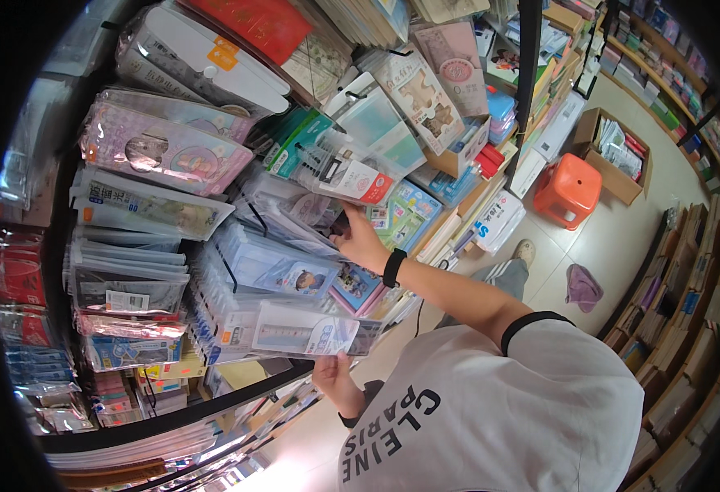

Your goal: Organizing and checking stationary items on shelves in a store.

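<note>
My left hand (337,382) pinches the lower edge of a clear plastic pouch (283,330) with a ruler-like print and a white-and-blue label. The pouch lies against a row of similar packs on the rack. Higher up, my right hand (360,240), with a black band on its wrist, reaches among hanging clear plastic sleeves (292,212); its fingers touch their edge, and whether they grip is unclear. Between the hands hang translucent blue pouches (261,255) with a cartoon figure. Just above my right hand is a clear pack with a white-and-red label (360,179).
Hooks carry pink cartoon folders (169,147) and zip pouches (129,286). A black rack bar (175,409) crosses below; a black post (525,92) stands at the upper right. On the tiled floor are an orange stool (566,192), an open cardboard box (617,175) and a purple cloth (583,288).
</note>
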Demonstrator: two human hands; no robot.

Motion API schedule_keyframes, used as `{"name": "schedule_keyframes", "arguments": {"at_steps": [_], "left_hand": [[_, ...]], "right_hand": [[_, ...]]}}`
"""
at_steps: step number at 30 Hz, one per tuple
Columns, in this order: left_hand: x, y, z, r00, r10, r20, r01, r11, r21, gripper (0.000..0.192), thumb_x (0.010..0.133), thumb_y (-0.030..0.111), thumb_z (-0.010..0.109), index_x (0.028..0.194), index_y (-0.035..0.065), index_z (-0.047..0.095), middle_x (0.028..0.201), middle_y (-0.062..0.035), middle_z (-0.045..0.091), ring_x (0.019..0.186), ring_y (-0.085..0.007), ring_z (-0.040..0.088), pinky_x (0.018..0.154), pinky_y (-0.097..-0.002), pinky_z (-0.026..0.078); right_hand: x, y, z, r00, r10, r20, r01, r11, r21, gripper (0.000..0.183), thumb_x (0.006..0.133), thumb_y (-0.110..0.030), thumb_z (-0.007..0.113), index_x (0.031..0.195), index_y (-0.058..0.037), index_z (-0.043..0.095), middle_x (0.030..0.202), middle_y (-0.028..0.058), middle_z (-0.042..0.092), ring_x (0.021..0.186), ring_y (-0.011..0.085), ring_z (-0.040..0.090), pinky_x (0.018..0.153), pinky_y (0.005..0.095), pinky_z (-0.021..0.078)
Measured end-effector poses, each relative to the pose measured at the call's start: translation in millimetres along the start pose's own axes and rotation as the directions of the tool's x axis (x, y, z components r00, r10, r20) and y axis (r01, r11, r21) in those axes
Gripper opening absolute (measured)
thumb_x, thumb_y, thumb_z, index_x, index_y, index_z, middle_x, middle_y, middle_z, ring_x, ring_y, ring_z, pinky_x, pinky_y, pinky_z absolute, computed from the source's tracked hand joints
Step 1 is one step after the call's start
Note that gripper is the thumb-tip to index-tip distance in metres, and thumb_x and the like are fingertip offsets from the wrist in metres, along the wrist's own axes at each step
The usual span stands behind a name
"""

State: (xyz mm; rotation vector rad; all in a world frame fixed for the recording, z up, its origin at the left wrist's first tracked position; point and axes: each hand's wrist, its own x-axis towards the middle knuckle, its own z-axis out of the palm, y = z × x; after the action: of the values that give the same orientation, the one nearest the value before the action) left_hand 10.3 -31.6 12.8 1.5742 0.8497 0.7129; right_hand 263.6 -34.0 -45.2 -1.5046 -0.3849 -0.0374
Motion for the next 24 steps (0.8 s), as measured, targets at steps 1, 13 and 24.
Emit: {"name": "schedule_keyframes", "arguments": {"at_steps": [1,13,24], "left_hand": [[1,-1,0,1.0,0.004,0.007,-0.004,1.0,0.007,0.009,0.084,0.001,0.06,0.091,-0.0046,0.059,0.08,-0.0065,0.064,0.068,-0.0089,0.059,0.06,-0.0209,0.047],[5,5,15,1.0,0.001,0.011,-0.001,1.0,-0.013,0.013,0.086,0.001,0.057,0.097,-0.0056,0.058,0.087,-0.0069,0.065,0.072,-0.0084,0.059,0.062,-0.0213,0.046],[-1,10,8,0.998,0.036,-0.046,-0.035,0.999,0.033,0.033,0.081,-0.004,0.06,0.06,0.0057,0.037,0.056,0.0051,0.039,0.054,-0.0037,0.038,0.052,-0.0208,0.035]], "right_hand": [[2,2,3,0.982,-0.141,-0.128,0.125,0.984,-0.126,0.064,0.071,-0.004,0.065,0.129,0.0036,0.037,0.109,0.0258,0.055,0.085,0.0268,0.059,0.077,0.0333,0.0473],[-25,-21,-31,0.926,-0.055,0.373,0.007,0.991,0.131,0.059,0.089,-0.035,0.054,0.132,0.0025,0.039,0.126,0.0253,0.048,0.117,0.0357,0.047,0.098,0.0367,0.0371],[-51,-32,-17,0.837,-0.158,0.523,0.149,0.987,0.06,0.074,0.085,-0.027,0.058,0.137,0.0102,0.02,0.141,0.0298,0.026,0.133,0.0392,0.024,0.11,0.037,0.0181]]}}
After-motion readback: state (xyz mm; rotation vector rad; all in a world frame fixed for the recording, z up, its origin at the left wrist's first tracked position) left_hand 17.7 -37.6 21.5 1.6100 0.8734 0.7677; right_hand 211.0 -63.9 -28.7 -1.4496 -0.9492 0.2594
